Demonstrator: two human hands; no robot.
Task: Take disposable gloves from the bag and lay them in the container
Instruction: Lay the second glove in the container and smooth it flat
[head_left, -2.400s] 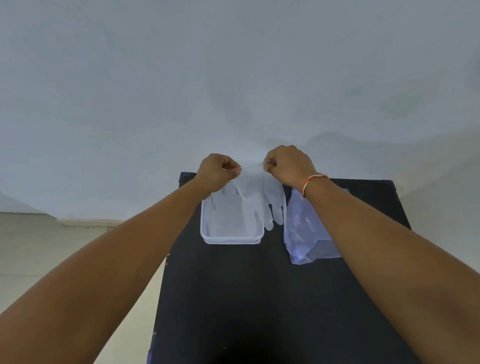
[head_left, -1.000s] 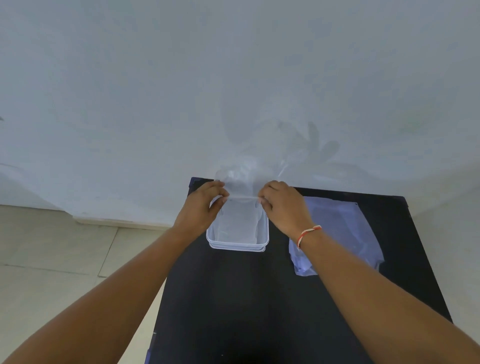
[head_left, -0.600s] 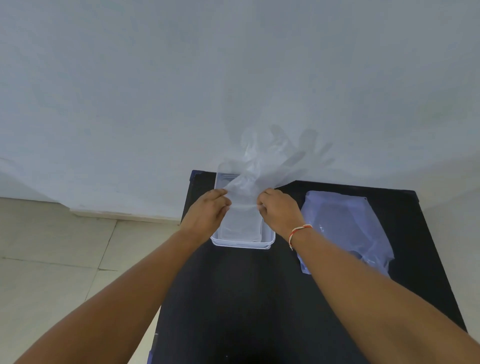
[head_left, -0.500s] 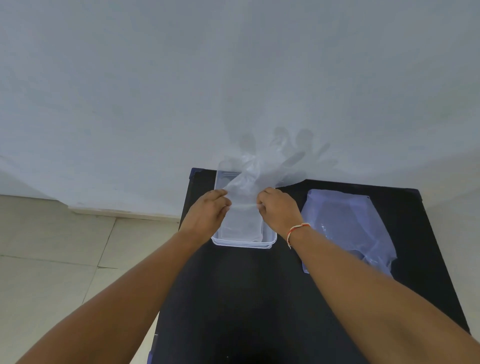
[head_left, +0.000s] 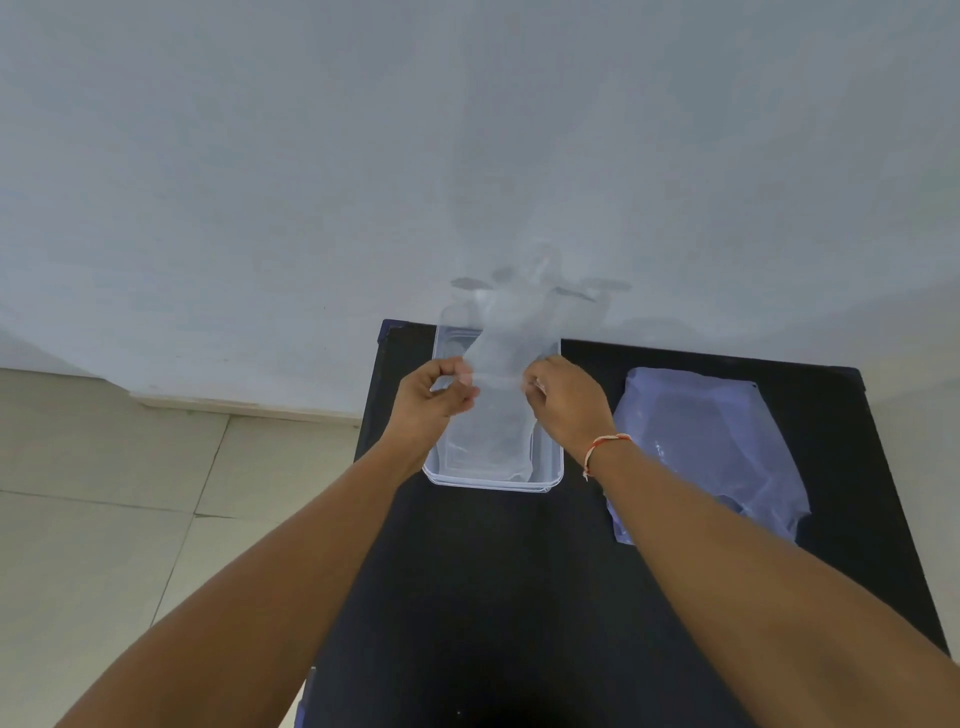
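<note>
A: Where is the glove, and how is it held?

B: Both hands pinch its cuff edge over the clear container. The left hand closes thumb and fingers on the left corner, the right hand on the right corner. The glove's fingers rise past the container's far rim, in front of the wall. Half a second ago they spread wide against the wall; now they are bunched higher and narrower, and their shadows lie flat to either side.

A: And the rest of the setting?

B: The container sits on the black table, near its far left corner. Clear film, seemingly gloves already laid, lies inside, below the cuff. The bag lies flat on the table to the right of the container, apart from it, behind the right forearm. A red and white thread band circles the right wrist.

A: Any change in the hands?

B: They sit where they were half a second ago, with the same pinch; compared with 2.4 seconds ago they are lower, at the container.
</note>
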